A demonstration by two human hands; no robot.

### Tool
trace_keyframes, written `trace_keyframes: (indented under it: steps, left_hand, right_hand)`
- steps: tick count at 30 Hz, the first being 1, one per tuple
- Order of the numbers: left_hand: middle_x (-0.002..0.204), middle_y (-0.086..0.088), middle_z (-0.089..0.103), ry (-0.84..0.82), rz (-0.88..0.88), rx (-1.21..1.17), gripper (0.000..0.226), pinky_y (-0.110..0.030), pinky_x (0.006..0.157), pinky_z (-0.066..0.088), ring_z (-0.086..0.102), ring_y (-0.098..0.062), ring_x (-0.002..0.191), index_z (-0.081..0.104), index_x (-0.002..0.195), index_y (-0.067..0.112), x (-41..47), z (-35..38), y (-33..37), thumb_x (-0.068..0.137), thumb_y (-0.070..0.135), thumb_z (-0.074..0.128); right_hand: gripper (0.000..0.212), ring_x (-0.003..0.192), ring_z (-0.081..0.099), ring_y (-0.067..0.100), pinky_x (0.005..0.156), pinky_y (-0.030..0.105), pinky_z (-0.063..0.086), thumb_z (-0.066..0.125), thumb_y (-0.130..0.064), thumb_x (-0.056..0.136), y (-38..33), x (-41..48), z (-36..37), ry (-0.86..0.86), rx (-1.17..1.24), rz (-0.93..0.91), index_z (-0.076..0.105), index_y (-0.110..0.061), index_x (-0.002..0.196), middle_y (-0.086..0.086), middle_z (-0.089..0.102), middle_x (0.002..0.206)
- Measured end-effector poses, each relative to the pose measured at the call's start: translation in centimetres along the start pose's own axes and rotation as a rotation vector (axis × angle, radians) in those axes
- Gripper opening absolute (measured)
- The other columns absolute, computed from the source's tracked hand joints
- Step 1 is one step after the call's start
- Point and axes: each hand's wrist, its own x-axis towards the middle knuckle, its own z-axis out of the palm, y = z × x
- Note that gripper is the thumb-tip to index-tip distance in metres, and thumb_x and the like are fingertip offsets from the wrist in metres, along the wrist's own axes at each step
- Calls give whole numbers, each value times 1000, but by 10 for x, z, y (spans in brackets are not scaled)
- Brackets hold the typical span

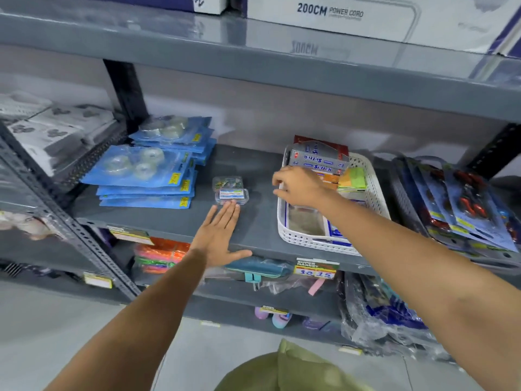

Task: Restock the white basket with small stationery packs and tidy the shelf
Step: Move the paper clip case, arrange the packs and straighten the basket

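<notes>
Grey painted steel formed the shelf point(174, 218) on which everything was laid. The left hand point(218, 235) was held flat and spread, palm down, over the front part of the shelf, its fingers point(229, 211) released and grasping nothing. Just beyond those fingertips, touching or nearly touching them, a small clear plastic box of coloured clips point(229, 190) with a white label was seen standing alone on the bare shelf. Further out and to the left of the same fingers, two stacks of blue blister cards of clear tape rolls point(146, 170) were piled.

The right hand point(300, 187) was reached over the left rim of the white basket point(315, 244), which was set at the shelf's front edge, well to the right of the left hand. Its fingers point(279, 180) were curled loosely near the rim; whether anything was gripped by them could not be told. Just past those fingers, at the far end of the basket, silver and red packs marked "Suttek" point(318, 160) were stacked, and to the right of them green and yellow sticky note pads point(352, 179) were seen. Below the wrist, in the near part of the basket, flat packs with blue edging point(335, 230) were lying. To the right of the basket, carded scissors point(456, 210) were leaned in overlapping rows. On the shelf's front lip under the right forearm, a price tag point(315, 269) was fixed.
</notes>
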Motion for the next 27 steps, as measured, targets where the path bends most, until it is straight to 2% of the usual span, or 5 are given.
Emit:
trace_keyframes:
  steps: [6, 12, 15, 21, 27]
  left_hand:
    - [159, -22, -4, -42, -204, -16, 142, -48, 120, -3, -8, -31, 148, -3, 149, -4, -6, 0, -20, 54, 100, 20]
    - [159, -22, -4, -106, -188, -73, 149, -42, 121, -1, -8, -30, 148, -4, 149, -5, -1, 4, -27, 47, 102, 11]
    - [159, -22, -3, -116, -182, -52, 149, -43, 121, -1, -8, -30, 148, -3, 149, -5, -1, 5, -28, 46, 102, 7]
    - [159, -22, -2, -114, -182, -38, 146, -42, 121, -2, -6, -30, 148, -1, 149, -5, -1, 3, -27, 49, 101, 10]
    - [159, -22, 2, -104, -184, -29, 141, -41, 121, 0, -2, -31, 148, 3, 149, -5, -2, 0, -25, 55, 99, 21]
  right_hand:
    - [40, 103, 61, 30, 78, 37, 51, 66, -38, 82, -41, 41, 22, -128, 5, -115, 57, -17, 114, 8, 60, 113]
    - [60, 120, 48, 33, 87, 40, 47, 65, -40, 84, -59, 55, 57, -243, -75, -156, 41, -19, 136, 14, 48, 131]
    - [56, 125, 42, 34, 89, 42, 46, 64, -34, 86, -61, 53, 66, -193, -20, -110, 41, -22, 135, 12, 40, 138]
    - [28, 110, 49, 29, 80, 37, 42, 64, -23, 85, -55, 54, 62, -166, 76, -148, 51, -16, 108, 9, 51, 118]
    - [36, 87, 49, 17, 76, 27, 40, 68, -34, 84, -50, 46, 46, -156, 402, -59, 62, -13, 113, 6, 57, 99]
